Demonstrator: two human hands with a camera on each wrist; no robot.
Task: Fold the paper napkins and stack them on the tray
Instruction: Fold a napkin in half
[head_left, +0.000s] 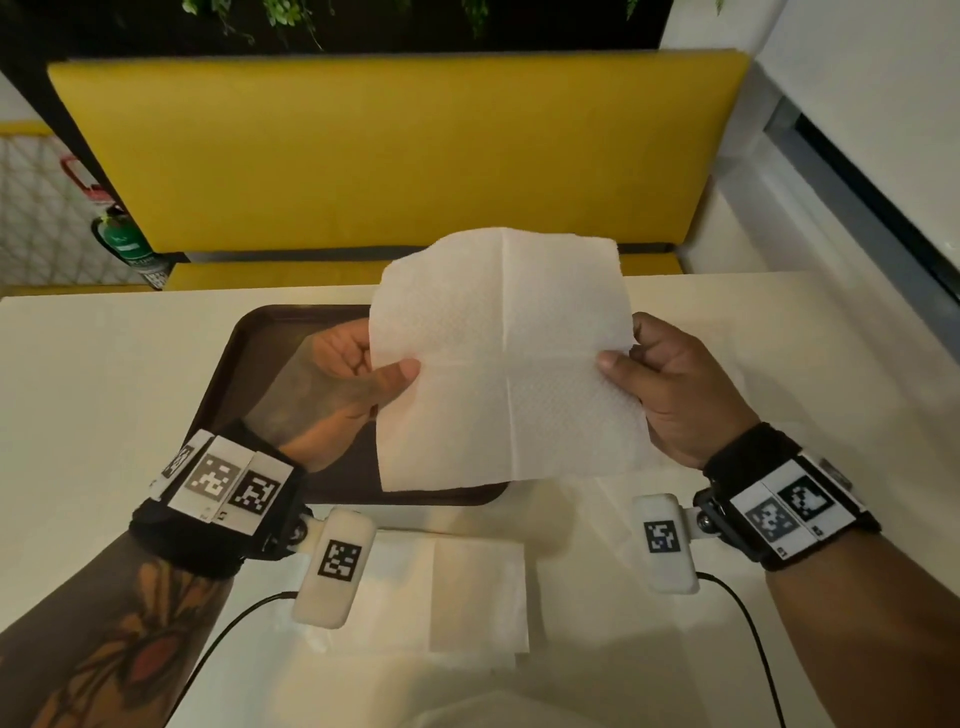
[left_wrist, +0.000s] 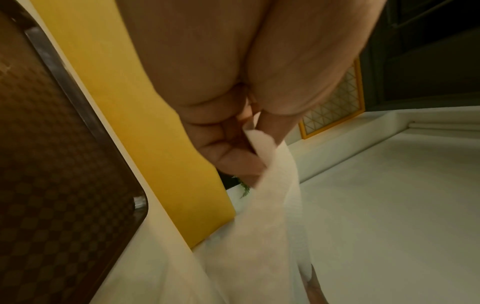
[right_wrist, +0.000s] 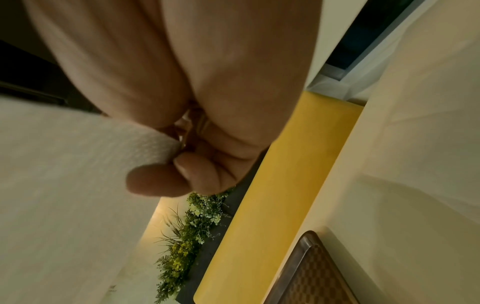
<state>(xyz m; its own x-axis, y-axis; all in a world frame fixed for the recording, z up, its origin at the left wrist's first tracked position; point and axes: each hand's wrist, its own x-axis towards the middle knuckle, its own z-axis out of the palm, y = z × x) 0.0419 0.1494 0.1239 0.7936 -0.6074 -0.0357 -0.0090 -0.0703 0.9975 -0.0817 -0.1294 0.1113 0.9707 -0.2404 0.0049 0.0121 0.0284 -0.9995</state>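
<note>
An unfolded white paper napkin (head_left: 504, 358) with cross-shaped creases hangs in the air above the brown tray (head_left: 249, 353). My left hand (head_left: 374, 371) pinches its left edge between thumb and fingers; the wrist view shows the napkin (left_wrist: 270, 185) running from the fingers (left_wrist: 233, 156). My right hand (head_left: 631, 358) pinches the right edge, thumb on the front; the right wrist view shows the thumb (right_wrist: 155, 179) on the napkin (right_wrist: 78, 174). The tray lies on the cream table and the napkin hides its right part. More flat napkins (head_left: 457, 592) lie on the table near me.
A yellow bench seat (head_left: 395, 150) stands behind the table (head_left: 104, 389). A white wall and window ledge (head_left: 831, 208) run along the right. Black cables (head_left: 748, 623) trail from the wrist cameras over the table's near edge. Green plants (right_wrist: 192, 222) hang beyond the bench.
</note>
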